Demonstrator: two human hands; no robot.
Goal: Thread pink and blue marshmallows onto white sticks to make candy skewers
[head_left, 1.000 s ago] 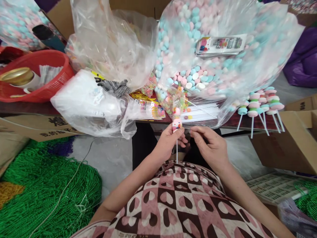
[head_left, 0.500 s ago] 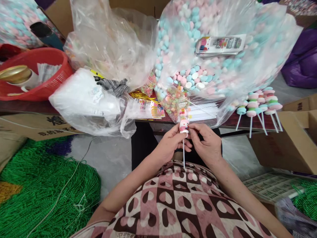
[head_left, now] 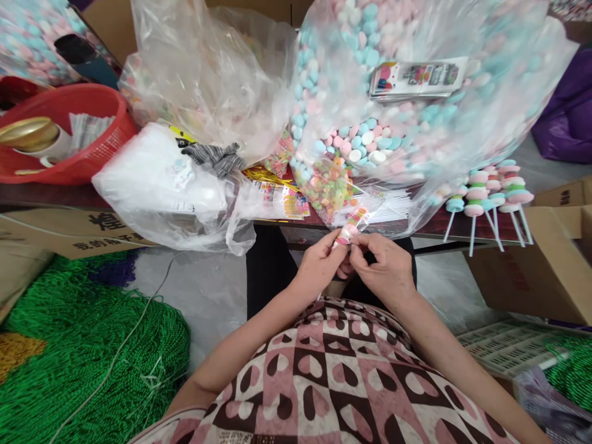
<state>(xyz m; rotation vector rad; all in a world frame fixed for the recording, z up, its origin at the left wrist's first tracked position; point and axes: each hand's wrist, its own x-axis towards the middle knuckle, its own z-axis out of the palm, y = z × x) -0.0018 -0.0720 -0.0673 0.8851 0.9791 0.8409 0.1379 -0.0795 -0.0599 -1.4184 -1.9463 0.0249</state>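
My left hand (head_left: pixel 319 266) and my right hand (head_left: pixel 387 268) meet at the table's front edge, both pinched on a candy lollipop (head_left: pixel 350 227) of stacked pink, white and orange discs. The lollipop tilts up to the right, its stick hidden behind my fingers. Just above it lies a small clear bag of mixed coloured candies (head_left: pixel 329 188) and a pile of white sticks (head_left: pixel 391 206). Behind stands a big clear bag of pink, blue and white candy discs (head_left: pixel 393 105).
Finished lollipops (head_left: pixel 490 191) stick out over the table edge at right. A red basket (head_left: pixel 69 132) sits far left, white plastic bags (head_left: pixel 157 185) in the middle. Green bead strings (head_left: pixel 83 345) lie on the floor left, cardboard boxes (head_left: pixel 546 265) at right.
My right hand has come in from the side and closed on the lollipop with my left. The lollipop has tipped from upright to slanting right.
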